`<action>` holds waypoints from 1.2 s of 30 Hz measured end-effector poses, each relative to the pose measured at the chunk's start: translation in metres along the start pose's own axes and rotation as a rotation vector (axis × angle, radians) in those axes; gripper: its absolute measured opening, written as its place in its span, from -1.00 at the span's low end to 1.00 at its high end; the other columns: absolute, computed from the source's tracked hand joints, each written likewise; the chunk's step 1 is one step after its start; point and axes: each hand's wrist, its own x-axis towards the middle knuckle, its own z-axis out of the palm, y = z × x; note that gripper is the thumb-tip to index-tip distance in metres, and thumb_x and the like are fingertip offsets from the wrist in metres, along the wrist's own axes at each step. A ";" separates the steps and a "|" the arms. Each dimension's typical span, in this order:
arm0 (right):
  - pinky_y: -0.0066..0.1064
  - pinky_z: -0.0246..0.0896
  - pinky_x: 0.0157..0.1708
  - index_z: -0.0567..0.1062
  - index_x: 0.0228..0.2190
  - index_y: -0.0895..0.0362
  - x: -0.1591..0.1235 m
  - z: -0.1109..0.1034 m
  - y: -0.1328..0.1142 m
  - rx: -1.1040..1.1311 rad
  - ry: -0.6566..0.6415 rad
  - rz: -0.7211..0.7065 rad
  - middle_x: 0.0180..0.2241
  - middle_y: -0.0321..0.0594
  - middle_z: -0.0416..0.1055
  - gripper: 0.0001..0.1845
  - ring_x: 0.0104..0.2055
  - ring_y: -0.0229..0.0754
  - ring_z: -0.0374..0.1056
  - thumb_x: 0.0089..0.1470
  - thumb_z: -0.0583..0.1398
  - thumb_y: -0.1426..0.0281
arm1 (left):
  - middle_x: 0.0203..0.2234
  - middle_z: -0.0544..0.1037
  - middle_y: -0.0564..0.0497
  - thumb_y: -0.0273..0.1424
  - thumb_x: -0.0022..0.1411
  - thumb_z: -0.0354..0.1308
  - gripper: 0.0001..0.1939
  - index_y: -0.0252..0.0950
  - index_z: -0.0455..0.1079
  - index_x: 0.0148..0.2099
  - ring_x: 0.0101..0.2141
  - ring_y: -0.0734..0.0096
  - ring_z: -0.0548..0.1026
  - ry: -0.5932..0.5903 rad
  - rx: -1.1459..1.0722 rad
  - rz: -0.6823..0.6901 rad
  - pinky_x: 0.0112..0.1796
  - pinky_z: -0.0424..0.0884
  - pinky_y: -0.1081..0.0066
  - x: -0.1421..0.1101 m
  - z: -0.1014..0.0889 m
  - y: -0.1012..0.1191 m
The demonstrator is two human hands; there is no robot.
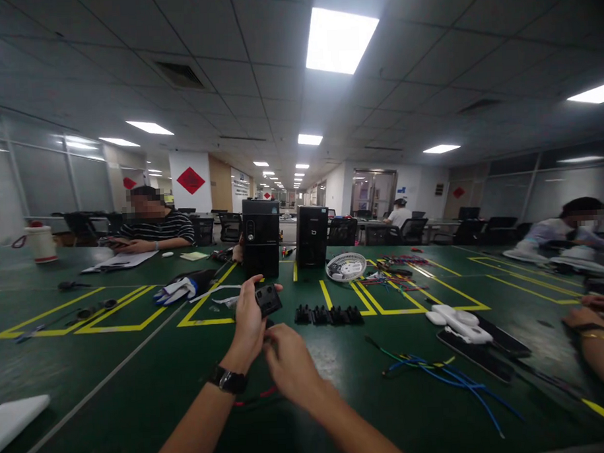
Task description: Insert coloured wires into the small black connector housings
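Observation:
My left hand (pixel 249 314), with a black watch on its wrist, is closed around a small black plastic block (pixel 269 299) with holes in its face. The block is raised above the green table. Just below it, my right hand (pixel 293 362) has its fingers pressed together close to the block's lower edge. What those fingers pinch is hidden. A red wire (pixel 269 391) shows beneath my hands, and I cannot tell whether it joins the block. Beyond my right hand, several similar black blocks (pixel 329 315) stand in a row on the table. Blue and green wires (pixel 450 372) lie to the right.
Two black computer-like cases (pixel 262 244) stand ahead, near a white fan grille (pixel 346 267). Gloves (pixel 182 289) lie left, and white devices (pixel 458 323) rest on dark slabs at right. Another person's arm (pixel 598 335) reaches in from the right edge. Someone in stripes (pixel 156 228) sits opposite.

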 end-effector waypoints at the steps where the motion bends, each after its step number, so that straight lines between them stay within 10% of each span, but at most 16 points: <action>1: -0.26 0.11 0.03 0.44 -0.13 0.14 -0.001 -0.013 0.008 -0.018 0.081 -0.005 -0.10 -0.11 0.37 -0.69 -0.01 -0.10 0.27 0.07 0.09 0.56 | -0.50 0.52 0.04 -0.02 0.20 -0.01 -0.50 -0.29 0.26 0.01 -0.48 0.39 0.48 -0.008 0.037 -0.039 -0.46 0.32 0.44 -0.003 0.002 -0.009; 6: -0.15 0.00 0.17 0.13 0.19 0.07 -0.020 -0.085 0.057 -0.080 0.178 -0.078 0.18 -0.07 0.12 -0.11 0.18 -0.04 0.10 -0.14 0.34 0.45 | -0.46 0.53 -0.03 0.03 0.11 0.07 -0.45 -0.34 0.29 -0.08 -0.47 0.38 0.49 -0.227 0.058 -0.356 -0.42 0.33 0.41 -0.019 0.028 -0.075; 12: -0.19 0.16 0.03 0.42 -0.01 0.10 -0.026 -0.156 0.112 -0.209 0.027 0.026 -0.05 -0.10 0.41 -0.48 0.00 -0.05 0.30 -0.07 0.29 0.41 | -0.30 0.52 -0.15 0.04 0.18 -0.05 -0.47 -0.33 0.27 -0.08 -0.37 0.33 0.49 -0.491 0.184 -0.485 -0.32 0.39 0.31 -0.016 0.069 -0.123; 17: -0.28 0.15 0.01 0.48 -0.07 0.19 -0.020 -0.212 0.183 -0.429 -0.069 0.308 -0.08 -0.06 0.44 -0.53 -0.03 -0.05 0.33 -0.11 0.26 0.48 | -0.12 0.45 -0.19 -0.17 0.13 0.09 -0.56 -0.31 0.33 0.00 -0.08 0.15 0.42 -0.583 0.840 0.041 -0.02 0.28 0.18 0.039 0.033 -0.117; 22: -0.34 0.16 -0.01 0.47 -0.02 0.18 -0.007 -0.214 0.234 -0.408 -0.236 0.330 -0.04 -0.05 0.43 -0.52 -0.01 -0.06 0.34 -0.06 0.21 0.49 | 0.01 0.41 -0.17 -0.27 -0.06 0.27 -0.41 -0.23 0.36 0.08 -0.02 0.08 0.40 -0.832 1.016 -0.014 0.05 0.21 0.16 0.085 -0.010 -0.123; 28: -0.26 -0.06 0.19 0.31 0.12 0.19 -0.014 -0.227 0.225 -0.434 -0.148 0.245 0.15 0.00 0.22 -0.38 0.20 -0.03 0.11 0.01 0.22 0.33 | -0.19 0.50 -0.10 -0.39 -0.17 0.29 -0.47 -0.22 0.45 -0.05 -0.12 0.07 0.43 -0.840 1.109 -0.071 -0.04 0.27 0.16 0.096 0.005 -0.143; 36: -0.34 0.15 -0.05 0.49 -0.13 0.06 -0.097 -0.250 0.171 -0.508 -0.164 0.447 -0.12 -0.11 0.42 -0.69 -0.07 -0.06 0.33 0.12 0.14 0.22 | -0.24 0.43 -0.11 -0.30 -0.13 0.29 -0.55 -0.26 0.44 -0.12 -0.23 0.15 0.42 -0.979 1.138 -0.022 -0.20 0.30 0.30 0.053 0.108 -0.197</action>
